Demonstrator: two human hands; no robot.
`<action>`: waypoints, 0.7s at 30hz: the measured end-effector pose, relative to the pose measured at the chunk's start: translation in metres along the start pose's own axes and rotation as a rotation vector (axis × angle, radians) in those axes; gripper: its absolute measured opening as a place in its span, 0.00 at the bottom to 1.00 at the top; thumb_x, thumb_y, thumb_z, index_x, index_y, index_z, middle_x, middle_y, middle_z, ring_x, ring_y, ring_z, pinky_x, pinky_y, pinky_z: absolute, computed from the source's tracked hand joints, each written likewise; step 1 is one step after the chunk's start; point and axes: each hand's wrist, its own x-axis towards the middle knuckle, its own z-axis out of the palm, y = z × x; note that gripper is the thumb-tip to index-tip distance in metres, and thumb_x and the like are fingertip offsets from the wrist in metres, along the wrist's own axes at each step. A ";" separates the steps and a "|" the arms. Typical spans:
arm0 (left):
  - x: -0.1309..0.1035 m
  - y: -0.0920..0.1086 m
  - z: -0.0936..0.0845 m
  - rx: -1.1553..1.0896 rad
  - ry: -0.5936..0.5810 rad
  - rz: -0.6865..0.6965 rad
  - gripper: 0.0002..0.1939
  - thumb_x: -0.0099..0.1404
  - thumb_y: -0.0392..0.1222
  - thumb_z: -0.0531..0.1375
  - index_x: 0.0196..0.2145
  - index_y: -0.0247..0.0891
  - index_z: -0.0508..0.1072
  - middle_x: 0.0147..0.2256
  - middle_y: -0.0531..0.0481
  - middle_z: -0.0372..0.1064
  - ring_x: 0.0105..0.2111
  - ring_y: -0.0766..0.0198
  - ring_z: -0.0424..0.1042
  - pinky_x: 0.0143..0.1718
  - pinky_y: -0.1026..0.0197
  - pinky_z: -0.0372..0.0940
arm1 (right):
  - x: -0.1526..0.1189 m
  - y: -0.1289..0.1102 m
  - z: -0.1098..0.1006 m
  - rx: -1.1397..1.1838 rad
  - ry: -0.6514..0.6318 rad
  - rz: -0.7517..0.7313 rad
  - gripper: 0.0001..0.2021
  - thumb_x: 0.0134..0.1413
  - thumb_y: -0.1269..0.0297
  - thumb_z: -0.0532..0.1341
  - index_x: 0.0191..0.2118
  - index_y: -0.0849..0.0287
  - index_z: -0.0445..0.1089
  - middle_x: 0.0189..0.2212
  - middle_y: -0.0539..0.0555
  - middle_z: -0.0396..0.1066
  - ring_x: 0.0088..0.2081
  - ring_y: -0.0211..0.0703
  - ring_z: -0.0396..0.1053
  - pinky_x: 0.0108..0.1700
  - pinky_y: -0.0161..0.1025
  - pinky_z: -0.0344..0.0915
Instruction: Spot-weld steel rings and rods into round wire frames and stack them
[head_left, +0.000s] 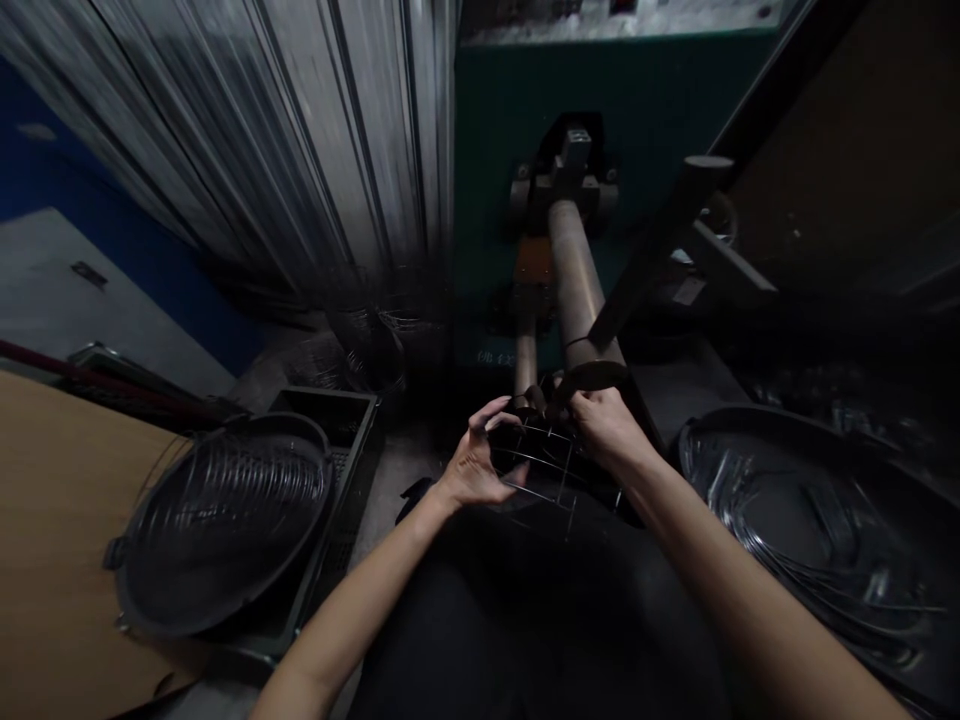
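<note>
A curved wire frame of thin crossing rods sits low in front of me, below the end of a welding machine's arms. My left hand is at its left side, with thumb and fingers curved apart around the wires. Close under the upper arm's round, dark tip, my right hand is closed in a pinch at the frame's upper right. What lies between those fingertips is hidden. The lower arm ends just above the frame, near my left fingertips.
The machine's green body stands ahead. At left, a round black basin of wire rings rests on a dark crate. Another basin holds bent wires at right. Corrugated metal and a tan board stand at left.
</note>
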 end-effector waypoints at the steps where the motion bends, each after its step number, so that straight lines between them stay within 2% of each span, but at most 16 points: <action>1: 0.002 -0.001 -0.001 -0.001 0.001 0.000 0.46 0.49 0.33 0.62 0.59 0.41 0.39 0.41 0.47 0.64 0.43 0.59 0.69 0.50 0.49 0.62 | 0.002 0.000 0.000 -0.001 0.003 -0.020 0.16 0.37 0.55 0.64 0.31 0.57 0.60 0.17 0.44 0.60 0.19 0.35 0.59 0.20 0.32 0.56; 10: 0.018 -0.006 -0.006 0.052 -0.015 0.041 0.45 0.48 0.34 0.62 0.59 0.39 0.43 0.42 0.46 0.63 0.44 0.58 0.68 0.51 0.49 0.61 | 0.009 -0.003 -0.001 -0.161 -0.014 -0.078 0.13 0.45 0.54 0.61 0.31 0.56 0.61 0.19 0.49 0.62 0.23 0.40 0.63 0.23 0.35 0.60; 14: 0.020 -0.009 -0.009 0.039 -0.027 0.034 0.46 0.49 0.34 0.62 0.60 0.39 0.40 0.41 0.47 0.64 0.43 0.60 0.68 0.50 0.50 0.62 | 0.013 0.003 -0.001 -0.088 -0.032 -0.062 0.11 0.45 0.55 0.61 0.32 0.55 0.62 0.21 0.49 0.63 0.24 0.41 0.65 0.24 0.35 0.63; 18: 0.021 -0.010 -0.014 0.047 -0.053 0.024 0.46 0.49 0.35 0.63 0.60 0.40 0.40 0.42 0.47 0.64 0.42 0.60 0.69 0.49 0.50 0.64 | 0.022 0.011 0.002 0.057 -0.010 -0.023 0.10 0.43 0.61 0.63 0.31 0.55 0.61 0.21 0.47 0.64 0.23 0.37 0.64 0.22 0.32 0.62; 21: 0.022 -0.005 -0.019 0.086 -0.084 -0.025 0.34 0.50 0.36 0.63 0.53 0.41 0.54 0.48 0.43 0.59 0.42 0.60 0.68 0.45 0.52 0.67 | 0.012 0.003 0.009 0.115 0.032 0.013 0.05 0.47 0.66 0.59 0.28 0.56 0.60 0.18 0.44 0.62 0.19 0.32 0.60 0.20 0.27 0.58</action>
